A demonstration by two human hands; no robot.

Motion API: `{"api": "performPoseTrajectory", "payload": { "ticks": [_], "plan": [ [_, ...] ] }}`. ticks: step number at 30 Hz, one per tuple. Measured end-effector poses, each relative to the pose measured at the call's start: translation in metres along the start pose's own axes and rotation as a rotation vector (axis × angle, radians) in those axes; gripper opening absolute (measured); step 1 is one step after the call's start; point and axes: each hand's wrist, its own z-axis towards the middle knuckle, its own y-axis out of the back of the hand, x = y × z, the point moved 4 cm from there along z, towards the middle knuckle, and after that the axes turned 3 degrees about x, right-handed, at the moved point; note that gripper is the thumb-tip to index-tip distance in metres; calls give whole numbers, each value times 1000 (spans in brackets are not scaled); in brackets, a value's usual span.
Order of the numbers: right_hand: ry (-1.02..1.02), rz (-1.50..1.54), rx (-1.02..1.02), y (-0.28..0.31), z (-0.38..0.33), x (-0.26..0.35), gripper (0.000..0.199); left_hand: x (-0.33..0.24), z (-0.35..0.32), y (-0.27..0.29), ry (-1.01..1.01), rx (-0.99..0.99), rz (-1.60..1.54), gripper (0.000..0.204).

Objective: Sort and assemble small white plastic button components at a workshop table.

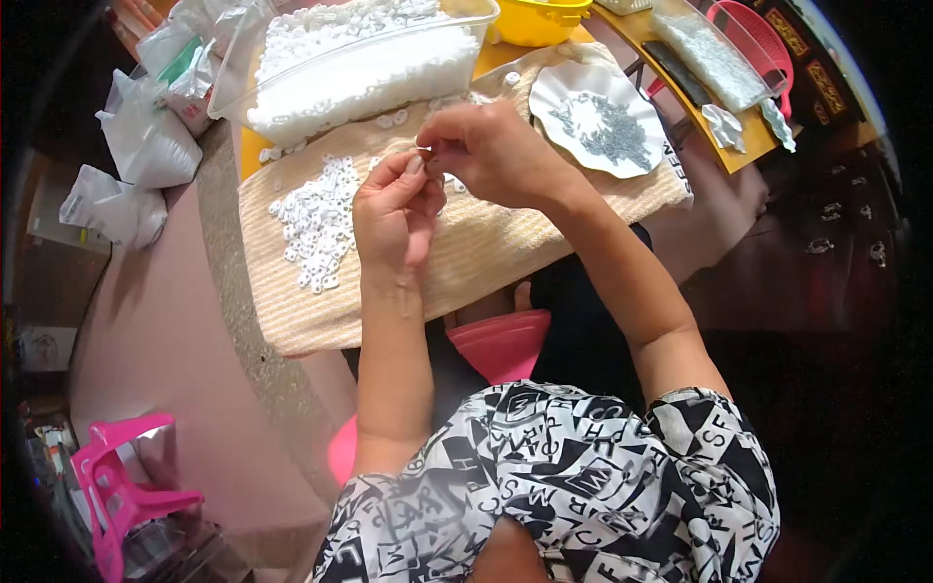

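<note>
Head view: left hand (394, 209) and right hand (491, 151) pinch one small white piece (426, 149) together above loose white pieces (316, 219), keeping supply close.

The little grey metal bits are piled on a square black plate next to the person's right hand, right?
Not quite. In the head view the small grey metal pieces lie on a white scallop-edged plate, not a square black one. It does sit beside the right hand, on the beige woven cloth.

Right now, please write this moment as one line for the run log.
left hand: pinches small white piece | right hand: pinches same piece | white pieces: heaped on beige mat | white dish: small grey parts
</note>
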Motion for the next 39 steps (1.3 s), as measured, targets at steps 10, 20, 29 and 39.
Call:
{"api": "performPoseTrajectory", "payload": {
  "ticks": [10,20,29,39],
  "plan": [
    [97,-241,53,2,-20,-17,19,15,-1,-8,122,-74,325,15],
    [-38,-299,-79,5,-25,-26,10,27,3,-11,-1,-2,372,21],
    [-332,631,-24,10,-21,-51,11,21,7,7,87,3,58,14],
    [-388,996,-37,-5,-22,-60,16,17,7,12,90,20,-101,9]
  ]
}}
